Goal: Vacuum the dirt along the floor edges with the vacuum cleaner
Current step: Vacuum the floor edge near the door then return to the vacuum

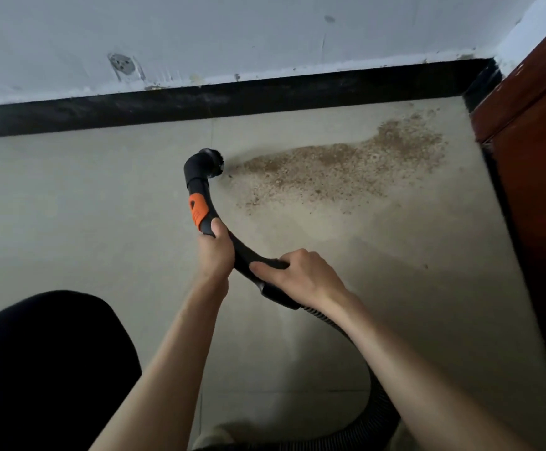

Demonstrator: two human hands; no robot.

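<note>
Right, both hands are on the vacuum's curved black handle tube. The left hand is wrapped around it just below the orange collar, thumb lying up along the tube, and the right hand grips it lower down, near where the tube joins the ribbed hose. That hose loops away to the near right and out of sight at the bottom edge; the machine itself isn't visible.

The round brush nozzle sits on or just above the pale floor, at the left tip of a brown scatter of dirt. The dirt spreads right and far, thickest towards the corner where the black skirting meets a reddish wooden panel.

As for handling, I'd judge the tube stiff and light, easy to steer from the forward grip, while the hose looks soft and springy and will tug back a bit if it's stretched. The two-handed hold looks sensible: front hand aiming, rear hand taking the hose's drag. The bristles seem soft, so they should bend into the skirting line without scratching. The dirt looks like loose, dry grit, likely to scatter if the brush is shoved too fast.

A dark rounded shape, probably the person's knee, fills the near left.
</note>
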